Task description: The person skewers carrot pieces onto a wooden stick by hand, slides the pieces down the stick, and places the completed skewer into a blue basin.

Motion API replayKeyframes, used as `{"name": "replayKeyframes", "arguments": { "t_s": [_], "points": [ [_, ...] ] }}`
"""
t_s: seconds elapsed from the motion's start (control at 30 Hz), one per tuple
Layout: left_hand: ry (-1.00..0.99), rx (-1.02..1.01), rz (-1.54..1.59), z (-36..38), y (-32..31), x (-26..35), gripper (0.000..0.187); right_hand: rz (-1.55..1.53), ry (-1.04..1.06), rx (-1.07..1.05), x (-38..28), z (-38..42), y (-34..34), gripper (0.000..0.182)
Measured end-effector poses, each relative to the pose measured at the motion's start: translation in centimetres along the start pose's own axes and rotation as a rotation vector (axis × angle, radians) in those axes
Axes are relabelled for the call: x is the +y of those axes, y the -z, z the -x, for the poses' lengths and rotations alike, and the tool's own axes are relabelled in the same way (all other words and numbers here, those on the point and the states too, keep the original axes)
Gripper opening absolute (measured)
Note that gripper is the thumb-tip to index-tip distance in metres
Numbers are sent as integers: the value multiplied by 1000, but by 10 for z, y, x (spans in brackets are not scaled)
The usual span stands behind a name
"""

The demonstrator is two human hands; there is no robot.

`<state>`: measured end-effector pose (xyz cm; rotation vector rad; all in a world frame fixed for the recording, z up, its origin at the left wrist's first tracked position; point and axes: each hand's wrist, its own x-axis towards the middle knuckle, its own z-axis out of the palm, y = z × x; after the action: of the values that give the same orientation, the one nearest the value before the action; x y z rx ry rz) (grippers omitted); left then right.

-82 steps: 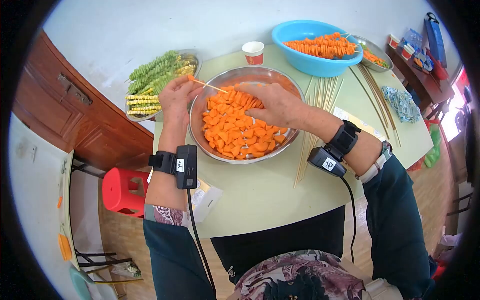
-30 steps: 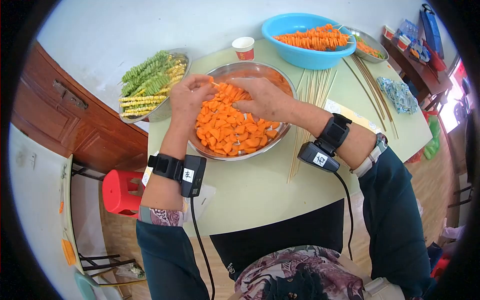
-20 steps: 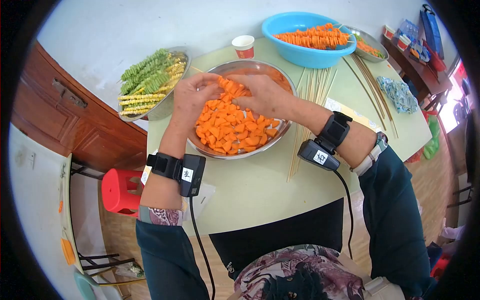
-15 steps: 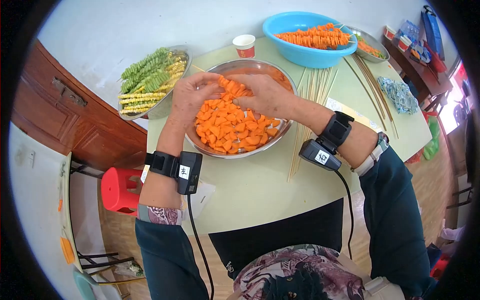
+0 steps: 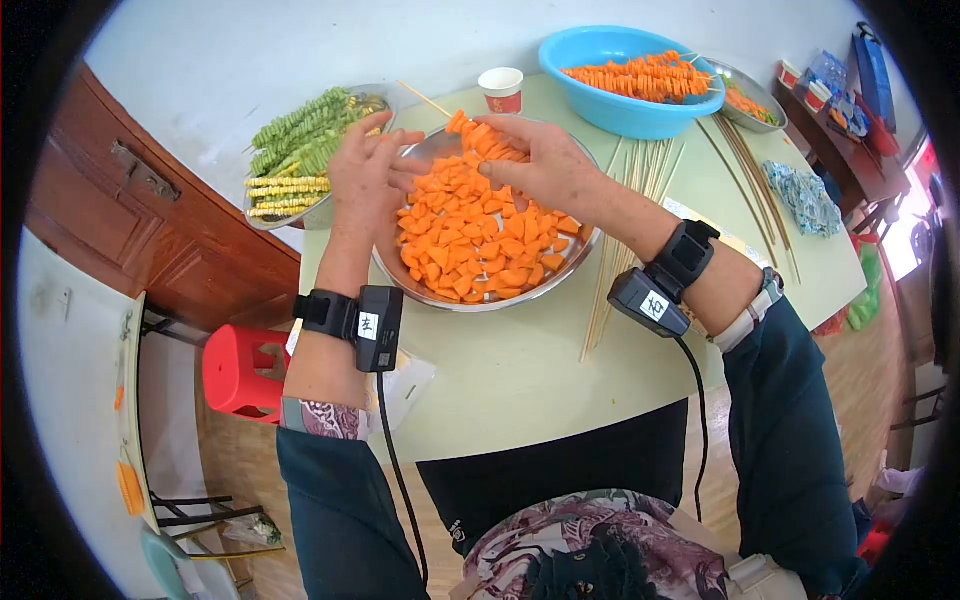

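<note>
Where the steel bowl [image 5: 585, 262] of carrot pieces [image 5: 478, 240] sits near the counter's [image 5: 520, 370] far-left edge, both hands work above its far rim. Left hand [image 5: 362, 180] holds a bamboo skewer [image 5: 424, 99], fingers partly spread, its bare end pointing away over the rim. Right hand [image 5: 545, 165] pinches threaded carrot chunks [image 5: 482, 138] on that skewer between the hands. Chunks are orange, irregular, closely stacked.
</note>
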<state>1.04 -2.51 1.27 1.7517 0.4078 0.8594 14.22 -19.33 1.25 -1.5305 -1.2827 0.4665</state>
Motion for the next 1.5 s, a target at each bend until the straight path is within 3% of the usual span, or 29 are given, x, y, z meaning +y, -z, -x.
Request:
{"name": "replayKeyframes", "arguments": {
  "t_s": [0.07, 0.17, 0.57, 0.97, 1.23, 1.3, 1.5],
  "points": [
    [56, 77, 107, -1, 3, -3, 29, 12, 28, -6, 0, 0, 0, 52],
    [135, 34, 110, -1, 6, -2, 27, 11, 52, -27, -1, 0, -1, 53],
    [109, 20, 394, -2, 7, -6, 30, 178, 62, -107, -2, 4, -4, 50],
    [105, 258, 247, -7, 19, -15, 20, 268, 120, -173, 0, 7, -6, 49],
    [109, 290, 275, -11, 26, -24, 20, 311, 114, -165, -1, 7, -6, 47],
    [107, 287, 285, -12, 26, -24, 19, 389, 240, -104, 5, 6, -7, 47],
    [98, 304, 332, -11, 25, -21, 17, 425, 273, -94, 6, 6, -9, 46]
  ]
}}
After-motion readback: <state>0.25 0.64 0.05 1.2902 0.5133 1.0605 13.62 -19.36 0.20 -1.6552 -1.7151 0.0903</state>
